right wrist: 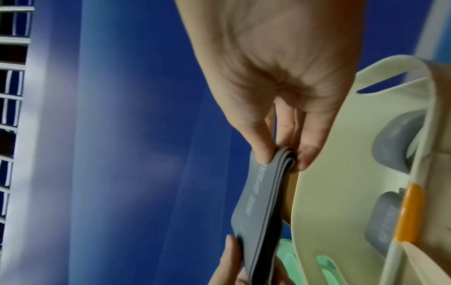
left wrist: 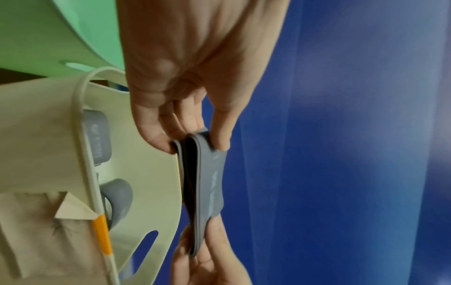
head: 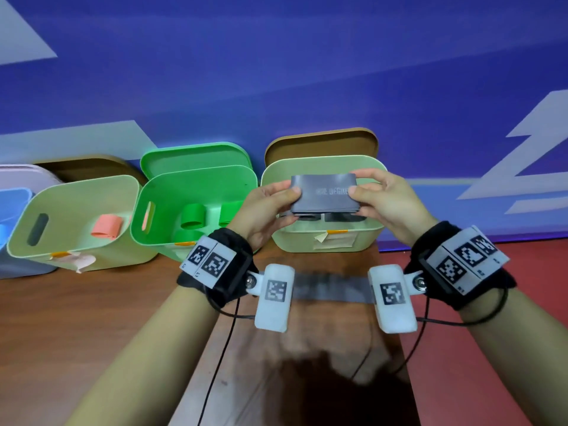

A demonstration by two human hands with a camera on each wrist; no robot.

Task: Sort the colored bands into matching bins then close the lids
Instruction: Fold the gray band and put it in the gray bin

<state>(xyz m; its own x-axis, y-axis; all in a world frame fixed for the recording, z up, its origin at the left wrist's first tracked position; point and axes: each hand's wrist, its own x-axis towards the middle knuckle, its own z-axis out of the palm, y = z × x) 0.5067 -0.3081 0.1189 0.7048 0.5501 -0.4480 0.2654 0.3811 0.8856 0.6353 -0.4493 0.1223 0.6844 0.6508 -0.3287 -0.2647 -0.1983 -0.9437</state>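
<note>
A folded grey band [head: 324, 193] with pale lettering hangs just above the open cream bin [head: 322, 241] on the right. My left hand [head: 270, 204] pinches its left end and my right hand [head: 378, 195] pinches its right end, thumbs on the near face. In the left wrist view the grey band [left wrist: 207, 185] shows as several stacked layers between thumb and fingers of my left hand [left wrist: 195, 140]. The right wrist view shows the same grey band [right wrist: 263, 208] pinched by my right hand [right wrist: 283, 160]. Two grey bands [right wrist: 390, 146] lie inside the bin. Another grey band [head: 332, 289] lies flat on the table.
A green bin [head: 190, 210] holding green bands [head: 193, 216] stands left of the cream one. Further left a pale bin [head: 76, 222] holds a salmon band [head: 107, 227], and a blue bin [head: 12, 216] sits at the edge. All lids stand open against the blue wall.
</note>
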